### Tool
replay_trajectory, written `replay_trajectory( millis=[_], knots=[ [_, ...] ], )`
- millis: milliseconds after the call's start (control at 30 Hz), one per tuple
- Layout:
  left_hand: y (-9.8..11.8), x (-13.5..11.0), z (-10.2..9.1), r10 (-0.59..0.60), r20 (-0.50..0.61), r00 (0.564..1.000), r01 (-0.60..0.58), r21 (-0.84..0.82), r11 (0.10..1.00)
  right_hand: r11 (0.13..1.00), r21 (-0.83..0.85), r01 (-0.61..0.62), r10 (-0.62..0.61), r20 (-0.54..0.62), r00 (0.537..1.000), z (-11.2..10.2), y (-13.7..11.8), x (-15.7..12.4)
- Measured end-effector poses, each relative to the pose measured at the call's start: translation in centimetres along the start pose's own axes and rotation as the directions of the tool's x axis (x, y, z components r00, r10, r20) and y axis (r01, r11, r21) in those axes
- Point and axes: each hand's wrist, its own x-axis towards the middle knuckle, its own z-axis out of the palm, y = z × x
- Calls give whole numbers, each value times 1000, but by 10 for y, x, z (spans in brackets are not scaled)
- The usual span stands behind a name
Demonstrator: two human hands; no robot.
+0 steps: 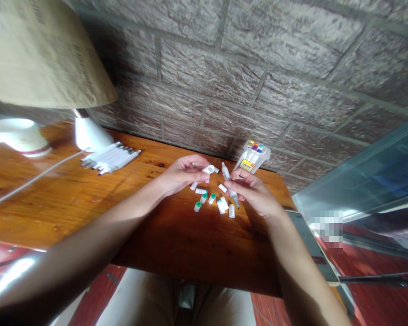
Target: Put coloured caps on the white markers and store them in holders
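Observation:
My left hand point(192, 170) pinches a white marker cap point(208, 169), its round open end facing right. In my right hand point(246, 188) is an uncapped white marker point(226, 172), tilted, with a dark tip showing at its lower end. Between and below the hands, several loose caps lie on the wooden table point(177, 231). Some have green ends, like this green-ended cap point(197, 206); others are plain white or yellowish, such as this white cap point(231, 211). A small dark-tipped piece near the left fingertips is too small to tell apart.
Behind my right hand, a clear case point(255, 156) with a yellow label holds colored-end markers. A row of white markers point(112, 158) lies at the left, by a lamp point(91, 133) with its cord. A white mug point(20, 136) stands far left. The brick wall point(190, 81) borders the table's back.

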Motion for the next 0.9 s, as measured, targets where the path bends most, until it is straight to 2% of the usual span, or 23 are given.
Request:
replay_trajectory(
  millis=[167, 300, 600, 800, 900],
  knots=[
    [-2, 2, -5, 2, 9, 1000, -2, 9, 1000, 963, -270, 25, 5, 110, 994, -6, 8, 1],
    [-2, 3, -8, 7, 5, 1000, -7, 23, 1000, 924, -379, 51, 15, 168, 986, -5, 14, 1],
    [-6, 3, -9, -9, 83, 996, -3, 133, 991, 910, -408, 75, -8, 165, 986, -2, 16, 2],
    [-9, 4, -11, 31, 35, 999, -37, 181, 983, 932, -363, -25, 50, 60, 997, 0, 14, 2],
    [-10, 5, -12, 48, 24, 999, -52, 193, 980, 948, -319, -12, 21, 26, 999, 1, 11, 3]
  ],
)
